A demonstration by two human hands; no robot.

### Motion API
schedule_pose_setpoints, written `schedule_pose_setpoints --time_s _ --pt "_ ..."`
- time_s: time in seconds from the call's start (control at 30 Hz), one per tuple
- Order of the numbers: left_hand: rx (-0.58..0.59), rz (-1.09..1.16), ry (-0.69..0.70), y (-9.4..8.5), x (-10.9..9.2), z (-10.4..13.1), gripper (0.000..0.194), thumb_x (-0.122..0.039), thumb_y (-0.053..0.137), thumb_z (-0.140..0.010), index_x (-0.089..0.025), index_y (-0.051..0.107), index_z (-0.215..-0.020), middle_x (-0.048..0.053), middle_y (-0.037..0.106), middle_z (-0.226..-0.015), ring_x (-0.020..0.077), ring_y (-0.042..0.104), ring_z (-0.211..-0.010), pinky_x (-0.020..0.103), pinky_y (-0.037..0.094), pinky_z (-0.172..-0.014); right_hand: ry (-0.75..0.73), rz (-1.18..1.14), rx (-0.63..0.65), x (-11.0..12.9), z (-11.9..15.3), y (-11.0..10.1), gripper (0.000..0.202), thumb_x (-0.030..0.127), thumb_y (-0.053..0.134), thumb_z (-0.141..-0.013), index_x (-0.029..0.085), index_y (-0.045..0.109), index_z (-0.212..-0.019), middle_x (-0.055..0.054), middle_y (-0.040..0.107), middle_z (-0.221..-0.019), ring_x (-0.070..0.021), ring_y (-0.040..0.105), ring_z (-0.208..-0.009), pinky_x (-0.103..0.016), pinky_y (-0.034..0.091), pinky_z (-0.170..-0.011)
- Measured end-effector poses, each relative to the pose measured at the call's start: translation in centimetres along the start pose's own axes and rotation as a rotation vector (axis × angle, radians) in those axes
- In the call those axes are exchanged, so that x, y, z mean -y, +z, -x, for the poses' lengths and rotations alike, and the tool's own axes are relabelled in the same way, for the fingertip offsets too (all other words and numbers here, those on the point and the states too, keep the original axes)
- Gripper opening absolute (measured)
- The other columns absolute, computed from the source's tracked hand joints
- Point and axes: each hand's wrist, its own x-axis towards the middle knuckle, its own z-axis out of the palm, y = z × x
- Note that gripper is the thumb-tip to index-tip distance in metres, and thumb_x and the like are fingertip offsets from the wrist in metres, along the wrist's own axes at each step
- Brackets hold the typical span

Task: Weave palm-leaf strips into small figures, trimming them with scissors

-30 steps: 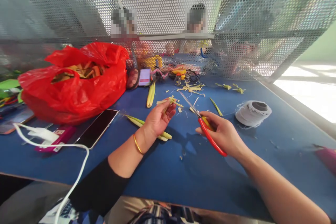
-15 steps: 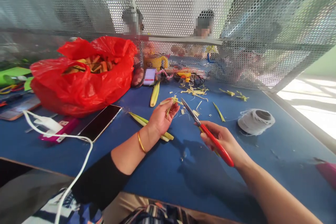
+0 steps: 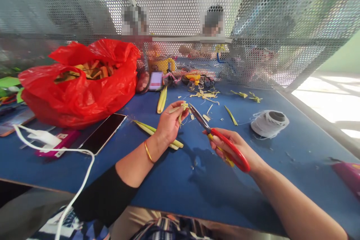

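Two husk knots (image 3: 255, 98) look finished; left hand (image 3: 169, 122) pinches a husk bundle (image 3: 184, 105); right hand (image 3: 234, 143) grips scissors (image 3: 216, 132) beside it; longer husks (image 3: 162, 99) seem unworked.

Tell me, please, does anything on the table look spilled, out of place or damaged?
Nothing looks clearly damaged. Pale strips lie in a loose tangle near the mesh partition, and small scraps lie beyond the scissors, so the table looks littered. The white cable hangs over the near edge, where it might snag.

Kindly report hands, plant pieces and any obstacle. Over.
Left hand holds pale strips. Right hand holds scissors, tips near strips. Stalks below left hand; loose scraps beyond.
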Motion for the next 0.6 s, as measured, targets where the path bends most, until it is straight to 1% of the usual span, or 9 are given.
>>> schedule_pose_setpoints --time_s 0.17,0.27,0.4,0.6 --pt "-0.004 -0.037 0.021 -0.25 0.39 -0.07 0.012 -0.006 0.07 -0.072 -0.016 0.067 -0.078 -0.003 0.068 -0.075 0.0069 0.062 -0.069 0.022 0.048 -0.073 -0.008 0.02 0.025 -0.19 -0.02 -0.08 0.057 0.066 0.072 -0.067 0.016 0.063 -0.092 0.004 0.049 -0.063 -0.0051 0.042 -0.043 -0.019 0.034 -0.038" --pt "0.005 0.019 0.002 -0.24 0.6 -0.06 0.013 -0.004 0.069 -0.071 -0.015 0.066 -0.077 -0.002 0.068 -0.074 0.0077 0.062 -0.07 0.024 0.049 -0.077 -0.014 0.009 0.03 -0.33 -0.03 -0.05 0.056 0.066 0.071 -0.068 0.016 0.063 -0.091 0.004 0.05 -0.064 -0.0056 0.042 -0.043 -0.019 0.033 -0.037" --pt "-0.01 0.075 -0.042 -0.21 0.78 -0.05 0.015 -0.002 0.066 -0.074 -0.015 0.064 -0.078 -0.001 0.067 -0.075 0.0083 0.063 -0.071 0.025 0.049 -0.082 -0.023 0.004 0.045 -0.52 -0.02 -0.12 0.054 0.066 0.071 -0.068 0.016 0.062 -0.088 0.003 0.051 -0.065 -0.0053 0.043 -0.044 -0.019 0.033 -0.037" --pt "-0.027 0.094 -0.035 0.04 0.88 0.16 0.016 0.001 0.06 -0.079 -0.014 0.064 -0.078 0.0 0.067 -0.075 0.0076 0.063 -0.071 0.024 0.049 -0.084 0.003 -0.05 0.06 -0.71 0.04 -0.04 0.054 0.069 0.068 -0.069 0.018 0.053 -0.072 0.004 0.047 -0.061 -0.0054 0.042 -0.046 -0.019 0.033 -0.039"
